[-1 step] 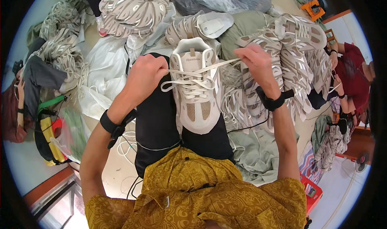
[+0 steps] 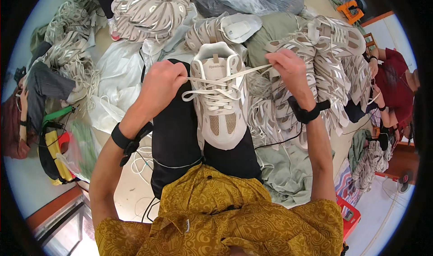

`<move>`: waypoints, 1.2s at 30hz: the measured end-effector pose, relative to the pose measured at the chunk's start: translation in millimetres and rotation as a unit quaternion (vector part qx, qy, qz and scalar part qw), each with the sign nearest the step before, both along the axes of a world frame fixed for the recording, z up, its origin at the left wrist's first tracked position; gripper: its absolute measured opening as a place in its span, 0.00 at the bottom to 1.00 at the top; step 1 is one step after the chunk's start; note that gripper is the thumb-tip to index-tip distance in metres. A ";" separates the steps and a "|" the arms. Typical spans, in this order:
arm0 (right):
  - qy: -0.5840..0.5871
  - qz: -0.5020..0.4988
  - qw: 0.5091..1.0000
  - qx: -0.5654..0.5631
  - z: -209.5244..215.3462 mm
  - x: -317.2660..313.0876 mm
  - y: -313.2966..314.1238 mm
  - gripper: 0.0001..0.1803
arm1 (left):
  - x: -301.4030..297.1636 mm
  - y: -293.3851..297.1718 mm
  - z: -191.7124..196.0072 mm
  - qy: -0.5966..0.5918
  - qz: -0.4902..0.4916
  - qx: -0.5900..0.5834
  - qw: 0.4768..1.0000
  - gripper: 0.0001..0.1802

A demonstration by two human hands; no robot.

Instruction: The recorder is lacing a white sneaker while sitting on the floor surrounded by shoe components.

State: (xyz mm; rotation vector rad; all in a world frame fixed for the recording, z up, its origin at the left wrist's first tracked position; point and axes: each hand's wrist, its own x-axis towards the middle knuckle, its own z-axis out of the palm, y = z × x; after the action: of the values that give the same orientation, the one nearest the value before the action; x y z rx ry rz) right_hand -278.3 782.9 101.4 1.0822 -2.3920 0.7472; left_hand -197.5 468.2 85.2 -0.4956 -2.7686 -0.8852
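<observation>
Stretching two lace strands (image 2: 250, 71) apart over one shoe (image 2: 220, 103)

Pinching one strand with left hand (image 2: 162, 84), hardly changed from earlier frame. Keeping shoe mid-view atop black trousers (image 2: 173, 125), toe bodyward, practically unmoved. Pinching other strand with right hand (image 2: 289, 69), shifted slightly right. Cannot see sole; cannot count overlapping heaped shoes (image 2: 331, 71) farther right.

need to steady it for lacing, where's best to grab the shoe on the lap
Probably by the heel collar of the shoe, coming from the far end: its rim is untouched there, the toe points the other way, and the laces stretch sideways to the left hand and right hand.
</observation>
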 end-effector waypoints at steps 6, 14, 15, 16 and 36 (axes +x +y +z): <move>-0.045 -0.050 0.998 -0.003 6.5 -11.1 25.4 0.13 | 5.7 -5.8 -7.6 0.021 0.021 -0.033 0.999 0.03; -0.060 -0.083 0.995 0.008 0.1 -17.8 47.2 0.13 | 38.1 19.1 22.3 0.160 0.060 0.038 0.985 0.11; -0.048 -0.073 0.996 0.027 -0.4 -17.9 42.4 0.12 | 43.4 25.6 21.0 0.151 0.027 0.031 0.988 0.12; -0.048 -0.072 0.996 0.025 0.0 -17.9 39.1 0.12 | 45.1 32.6 19.0 0.143 -0.007 0.023 0.989 0.12; -0.152 -0.199 0.968 -0.036 4.3 -29.4 106.4 0.18 | 25.5 40.0 -19.7 0.088 0.025 0.036 0.995 0.09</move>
State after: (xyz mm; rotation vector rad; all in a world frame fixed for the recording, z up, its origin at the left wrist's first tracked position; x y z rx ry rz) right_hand -307.8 889.3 105.7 0.4553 -2.6898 0.8941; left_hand -172.0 508.2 65.5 -0.4646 -2.5693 -0.8828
